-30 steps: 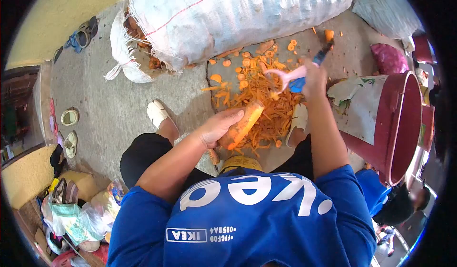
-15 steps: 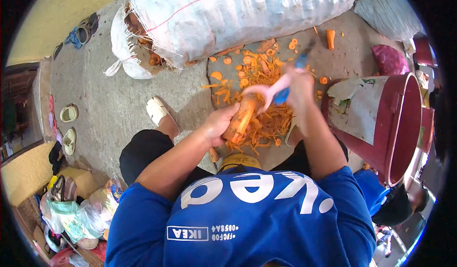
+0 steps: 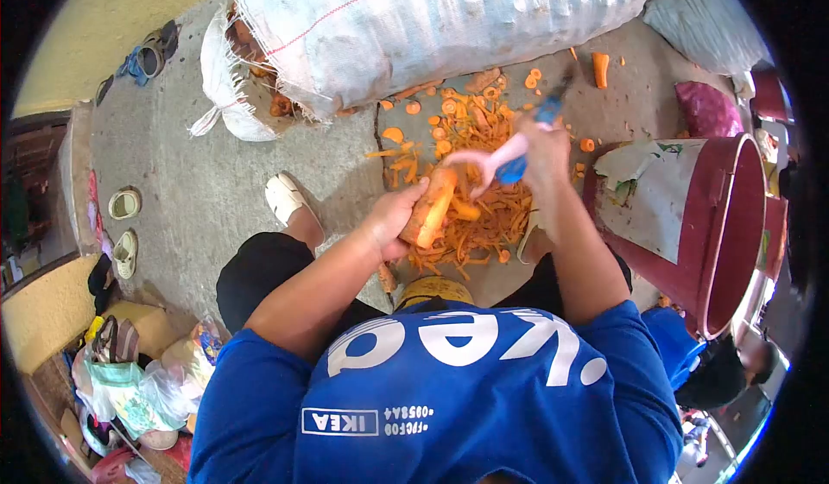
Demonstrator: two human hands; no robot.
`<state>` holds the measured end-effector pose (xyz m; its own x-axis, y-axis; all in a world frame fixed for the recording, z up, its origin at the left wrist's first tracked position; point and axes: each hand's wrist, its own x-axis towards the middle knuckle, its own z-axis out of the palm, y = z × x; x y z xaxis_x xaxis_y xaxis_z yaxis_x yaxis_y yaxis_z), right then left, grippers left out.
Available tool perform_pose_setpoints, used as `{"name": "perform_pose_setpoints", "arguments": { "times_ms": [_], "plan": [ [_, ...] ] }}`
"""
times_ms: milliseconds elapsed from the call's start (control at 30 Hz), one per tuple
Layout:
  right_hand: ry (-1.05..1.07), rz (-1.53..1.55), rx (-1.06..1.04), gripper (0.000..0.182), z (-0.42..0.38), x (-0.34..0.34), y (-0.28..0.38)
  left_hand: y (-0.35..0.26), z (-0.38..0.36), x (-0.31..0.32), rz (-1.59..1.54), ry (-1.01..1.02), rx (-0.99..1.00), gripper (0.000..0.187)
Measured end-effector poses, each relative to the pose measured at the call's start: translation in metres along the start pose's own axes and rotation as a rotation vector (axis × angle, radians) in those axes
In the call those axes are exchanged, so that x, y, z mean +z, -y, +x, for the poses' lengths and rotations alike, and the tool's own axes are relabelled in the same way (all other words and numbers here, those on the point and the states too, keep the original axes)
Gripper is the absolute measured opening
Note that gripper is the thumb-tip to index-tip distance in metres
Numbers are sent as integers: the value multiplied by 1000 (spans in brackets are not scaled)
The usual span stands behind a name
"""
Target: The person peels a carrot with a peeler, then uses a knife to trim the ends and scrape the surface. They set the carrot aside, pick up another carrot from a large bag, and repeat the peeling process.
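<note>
My left hand (image 3: 395, 221) is wrapped around a thick carrot (image 3: 429, 212), partly peeled, with a bright orange strip beside its duller skin. My right hand (image 3: 546, 151) is closed on a pink peeler (image 3: 503, 155), whose forked head is by the carrot's upper end. A blue-handled tool (image 3: 547, 110) with a dark, blurred end, apparently a knife, is also in that hand; blue shows on both sides of the fist. Below both hands, orange peelings (image 3: 496, 225) and cut carrot ends are heaped on the concrete floor.
A big white woven sack (image 3: 449, 39) lies across the far side, its torn end showing carrots. To the right a dark red bin (image 3: 691, 225) lies tipped over. One loose carrot piece (image 3: 600, 69) is near the sack. Plastic bags (image 3: 129, 389) are piled at the lower left.
The carrot has turned slightly in my left hand, showing more bright peeled surface. My right hand and the peeler have shifted only slightly.
</note>
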<state>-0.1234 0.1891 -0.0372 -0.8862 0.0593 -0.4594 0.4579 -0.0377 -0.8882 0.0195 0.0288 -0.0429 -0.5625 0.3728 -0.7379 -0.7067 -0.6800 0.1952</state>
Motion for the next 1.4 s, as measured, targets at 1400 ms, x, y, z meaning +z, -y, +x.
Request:
{"name": "perform_pose_setpoints", "arguments": {
  "times_ms": [1400],
  "plan": [
    [137,206,89,15,-2,-3,1,1,-11,14,213,-43,-11,39]
  ]
}}
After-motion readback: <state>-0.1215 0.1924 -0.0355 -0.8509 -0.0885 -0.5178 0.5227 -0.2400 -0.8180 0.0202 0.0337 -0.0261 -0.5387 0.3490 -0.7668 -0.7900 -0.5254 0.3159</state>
